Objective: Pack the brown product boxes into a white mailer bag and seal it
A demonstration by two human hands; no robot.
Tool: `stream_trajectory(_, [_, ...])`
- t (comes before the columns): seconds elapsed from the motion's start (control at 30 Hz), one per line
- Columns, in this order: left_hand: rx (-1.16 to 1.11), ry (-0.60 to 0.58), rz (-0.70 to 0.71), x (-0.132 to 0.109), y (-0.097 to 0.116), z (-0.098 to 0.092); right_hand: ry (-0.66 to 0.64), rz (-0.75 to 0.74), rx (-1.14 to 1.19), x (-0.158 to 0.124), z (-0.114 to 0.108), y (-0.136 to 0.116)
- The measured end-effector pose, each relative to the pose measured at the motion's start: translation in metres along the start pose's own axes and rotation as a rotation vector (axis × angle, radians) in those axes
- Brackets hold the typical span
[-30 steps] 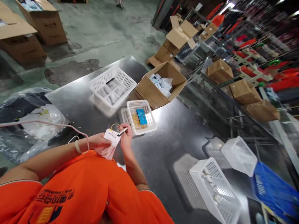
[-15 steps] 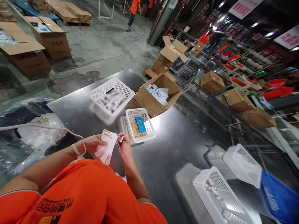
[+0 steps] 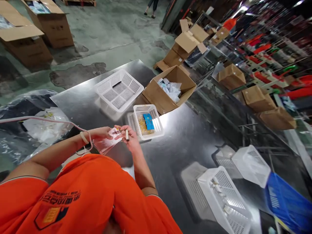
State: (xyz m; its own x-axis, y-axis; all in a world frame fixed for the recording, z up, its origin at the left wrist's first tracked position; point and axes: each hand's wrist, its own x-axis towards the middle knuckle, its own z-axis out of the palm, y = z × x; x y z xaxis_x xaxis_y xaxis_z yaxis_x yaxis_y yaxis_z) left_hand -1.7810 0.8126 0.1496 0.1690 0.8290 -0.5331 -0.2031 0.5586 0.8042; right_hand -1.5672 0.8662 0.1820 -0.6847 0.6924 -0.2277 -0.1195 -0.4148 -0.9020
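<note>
My left hand [image 3: 104, 133] is closed on a thin, pinkish-white plastic packet [image 3: 107, 143] with a printed label at its top. Whether it is one packet or a sheaf I cannot tell. At the packet's upper corner, the fingers of my right hand [image 3: 131, 138] meet its edge. A short white stick with a dark end [image 3: 127, 135] is held in that same hand. Just beyond lies a small white basket [image 3: 159, 131] containing yellowish bits and a blue card [image 3: 148, 121]. A pink cord [image 3: 73, 123] runs by my left wrist.
On the metal table [image 3: 165, 162] stand a larger white basket [image 3: 102, 94] and a cardboard box [image 3: 156, 97] of wrapped pieces. Nearer right are a white basket [image 3: 209, 191], another white bin [image 3: 251, 165] and a blue basket [image 3: 285, 198]. A plastic-lined bin [image 3: 14, 130] is at left.
The packet has tipped flatter, and my right fingers have come onto its upper corner. Both hands have moved closer together. The view has tilted downward.
</note>
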Motion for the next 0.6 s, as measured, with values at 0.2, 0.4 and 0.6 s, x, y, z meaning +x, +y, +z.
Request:
stream_trajectory(0.2, [-0.120, 0.069, 0.093, 0.001, 0.013, -0.002, 0.197, -0.375, -0.459, -0.006, 0.008, 0.021])
stream_trajectory(0.4, [-0.133, 0.110, 0.138, -0.002, 0.020, 0.005, 0.581, -0.201, -0.061, 0.030, -0.007, 0.045])
stream_trajectory(0.6, [-0.198, 0.201, 0.180, 0.001, 0.012, 0.020, 0.905, -0.245, 0.159, 0.054, -0.008, 0.056])
